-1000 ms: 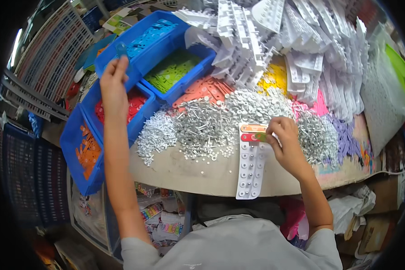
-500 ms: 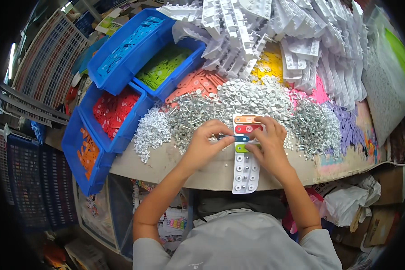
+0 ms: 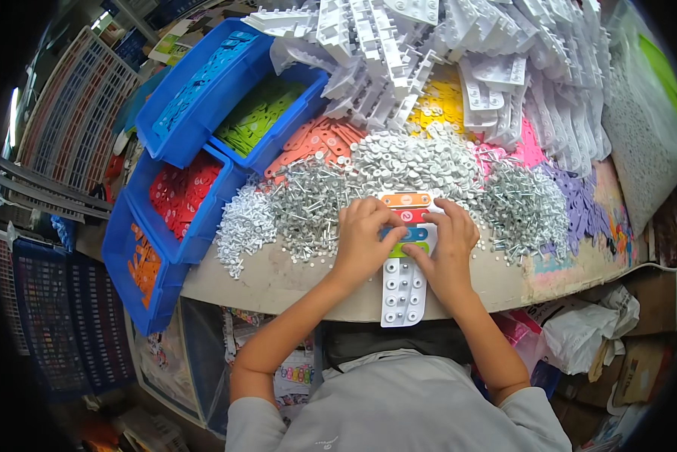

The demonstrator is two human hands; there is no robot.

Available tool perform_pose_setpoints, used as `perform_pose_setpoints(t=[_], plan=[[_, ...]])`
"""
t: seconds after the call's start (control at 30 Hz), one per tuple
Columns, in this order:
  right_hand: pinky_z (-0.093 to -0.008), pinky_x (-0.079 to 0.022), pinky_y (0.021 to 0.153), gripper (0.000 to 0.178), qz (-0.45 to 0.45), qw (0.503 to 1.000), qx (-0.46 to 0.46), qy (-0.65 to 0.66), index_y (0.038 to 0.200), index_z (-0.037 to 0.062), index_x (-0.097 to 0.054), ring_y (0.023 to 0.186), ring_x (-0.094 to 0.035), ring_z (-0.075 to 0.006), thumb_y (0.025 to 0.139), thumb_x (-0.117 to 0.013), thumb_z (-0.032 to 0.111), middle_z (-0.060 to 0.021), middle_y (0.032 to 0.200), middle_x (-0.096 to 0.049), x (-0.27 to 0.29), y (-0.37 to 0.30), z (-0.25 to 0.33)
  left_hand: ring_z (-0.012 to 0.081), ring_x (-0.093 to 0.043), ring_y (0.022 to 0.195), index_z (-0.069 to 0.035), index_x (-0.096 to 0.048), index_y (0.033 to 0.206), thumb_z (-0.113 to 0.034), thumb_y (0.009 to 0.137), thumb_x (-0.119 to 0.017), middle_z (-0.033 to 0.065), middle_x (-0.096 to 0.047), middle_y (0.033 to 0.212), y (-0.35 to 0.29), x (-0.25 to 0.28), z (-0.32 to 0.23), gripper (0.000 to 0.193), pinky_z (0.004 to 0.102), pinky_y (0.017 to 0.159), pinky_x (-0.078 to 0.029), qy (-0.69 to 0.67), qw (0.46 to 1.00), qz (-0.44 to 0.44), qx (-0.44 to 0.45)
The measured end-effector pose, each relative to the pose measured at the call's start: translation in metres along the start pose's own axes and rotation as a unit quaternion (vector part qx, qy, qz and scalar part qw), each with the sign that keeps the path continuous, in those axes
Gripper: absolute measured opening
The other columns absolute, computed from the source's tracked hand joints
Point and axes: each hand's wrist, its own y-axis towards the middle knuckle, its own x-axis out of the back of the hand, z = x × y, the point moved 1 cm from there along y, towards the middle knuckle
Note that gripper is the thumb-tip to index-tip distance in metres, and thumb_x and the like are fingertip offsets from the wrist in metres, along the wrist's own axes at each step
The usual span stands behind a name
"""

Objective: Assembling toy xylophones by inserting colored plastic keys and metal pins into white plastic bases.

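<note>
The blue strip (image 3: pixel 417 234) is lying crosswise on the white plate (image 3: pixel 404 291), between my left hand (image 3: pixel 359 241), nearer its left end, and right hand (image 3: pixel 449 260); whether fingers are clamping it, I cannot tell.

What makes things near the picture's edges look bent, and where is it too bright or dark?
In the head view, the fisheye lens curves the rack; a strip at far left glares white; the corners go black; left hand and right hand look fairly sharp.
</note>
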Motion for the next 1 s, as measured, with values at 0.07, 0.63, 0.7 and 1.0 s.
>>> perform_pose_setpoints(t=[0.07, 0.63, 0.7, 1.0], plan=[[-0.0493, -0.024, 0.111, 0.062, 0.000, 1.000, 0.002, 0.001, 0.122, 0.0083, -0.056, 0.136, -0.040, -0.0346, 0.071, -0.086, 0.026, -0.0137, 0.141, -0.049, -0.002, -0.001, 0.000, 0.0206, -0.053, 0.096, -0.011, -0.072, 0.085, -0.019, 0.077, -0.080, 0.0024, -0.059, 0.093, -0.004, -0.006, 0.004, 0.014, 0.0370, 0.089, -0.034, 0.024, 1.000, 0.000, -0.009], [-0.0492, -0.024, 0.110, 0.050, 0.005, 1.000, 0.005, 0.005, 0.115, 0.0099, -0.061, 0.135, -0.041, -0.0345, 0.072, -0.085, 0.021, -0.0120, 0.135, -0.052, -0.003, -0.004, 0.002, 0.0382, -0.067, 0.092, -0.005, -0.074, 0.104, -0.007, 0.088, -0.065, 0.0177, -0.070, 0.105, 0.118, 0.090, 0.099, 0.019, 0.0428, 0.082, -0.053, 0.182, 0.981, -0.072, -0.020], [-0.0491, -0.024, 0.110, 0.047, -0.001, 1.000, 0.004, 0.005, 0.112, 0.0105, -0.062, 0.134, -0.041, -0.0346, 0.073, -0.085, 0.021, -0.0117, 0.134, -0.052, 0.001, -0.004, 0.004, 0.0354, -0.066, 0.096, -0.007, -0.074, 0.102, -0.008, 0.085, -0.066, 0.0138, -0.070, 0.103, 0.124, 0.084, 0.103, 0.019, 0.0439, 0.082, -0.052, 0.160, 0.985, -0.048, -0.040], [-0.0429, -0.036, 0.095, 0.021, -0.095, 0.989, 0.081, -0.084, 0.107, 0.0090, -0.067, 0.101, -0.054, -0.0280, 0.086, -0.069, 0.007, -0.0078, 0.100, -0.063, 0.030, 0.049, -0.023, 0.0319, -0.063, 0.099, -0.005, -0.067, 0.099, -0.008, 0.085, -0.070, 0.0099, -0.062, 0.102, 0.139, 0.080, 0.108, 0.015, 0.0416, 0.079, -0.052, 0.255, 0.953, 0.139, -0.085]])
